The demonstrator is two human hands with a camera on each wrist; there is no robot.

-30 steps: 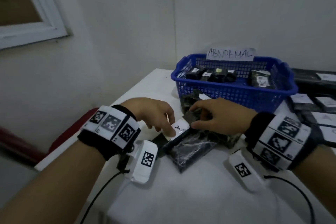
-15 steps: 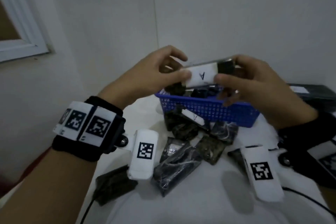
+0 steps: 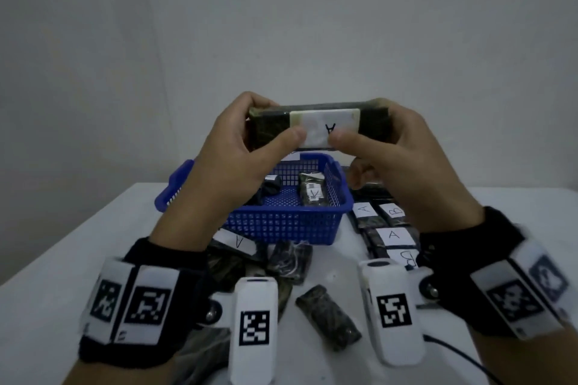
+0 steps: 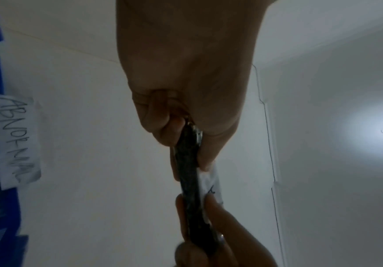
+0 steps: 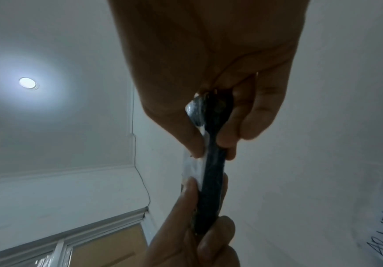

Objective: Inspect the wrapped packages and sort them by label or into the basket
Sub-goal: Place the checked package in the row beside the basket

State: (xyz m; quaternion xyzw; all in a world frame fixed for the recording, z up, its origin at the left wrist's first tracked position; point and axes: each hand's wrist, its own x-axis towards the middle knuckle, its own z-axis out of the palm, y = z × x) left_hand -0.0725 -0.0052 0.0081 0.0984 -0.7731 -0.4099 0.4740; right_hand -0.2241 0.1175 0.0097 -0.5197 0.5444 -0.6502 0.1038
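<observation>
The left hand (image 3: 231,147) pinches the left end of a flat wrapped package (image 3: 319,126), thumb on the front face and fingers behind, and the right hand (image 3: 397,150) pinches the right end the same way, so the package is held level in the air above the blue basket (image 3: 281,222). It looks thin, light and fairly stiff; the glossy film could slip, so the short ends seem the best hold, leaving the white "A" label (image 3: 325,130) readable. Seen edge-on from the left wrist, the package (image 4: 190,171) is slim between thumb and fingertips. Below, loose packages crowd the table (image 3: 62,259) in front of the basket, and lettered rows (image 3: 387,228) lie close to its right, so a clear path down is narrow
</observation>
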